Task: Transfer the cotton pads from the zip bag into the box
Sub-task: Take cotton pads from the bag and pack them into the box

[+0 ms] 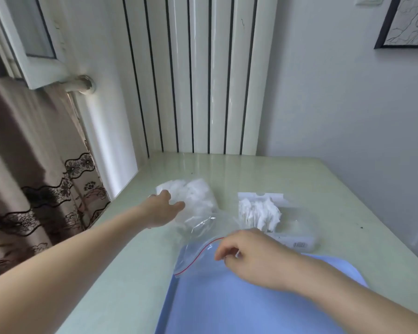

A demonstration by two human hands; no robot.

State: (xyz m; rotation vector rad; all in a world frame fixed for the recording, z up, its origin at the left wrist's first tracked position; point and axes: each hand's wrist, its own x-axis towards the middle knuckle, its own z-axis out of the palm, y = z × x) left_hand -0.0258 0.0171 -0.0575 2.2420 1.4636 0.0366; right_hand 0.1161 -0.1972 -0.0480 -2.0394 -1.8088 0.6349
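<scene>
A clear zip bag [203, 227] with a red seal line lies across the table, its far end full of white cotton pads [193, 194]. My left hand [162, 210] grips that filled far end of the bag. My right hand [249, 254] pinches the bag's open mouth near the red seal, over the blue tray. Right of the bag stands a white box [287, 235] with a raised lid, and a heap of cotton pads [258, 213] sticks out of it.
A blue tray [227, 307] lies at the table's near edge under my right forearm. The pale green table [336, 194] meets a white radiator [198, 80] and wall at the back. A patterned curtain [34, 189] hangs at the left.
</scene>
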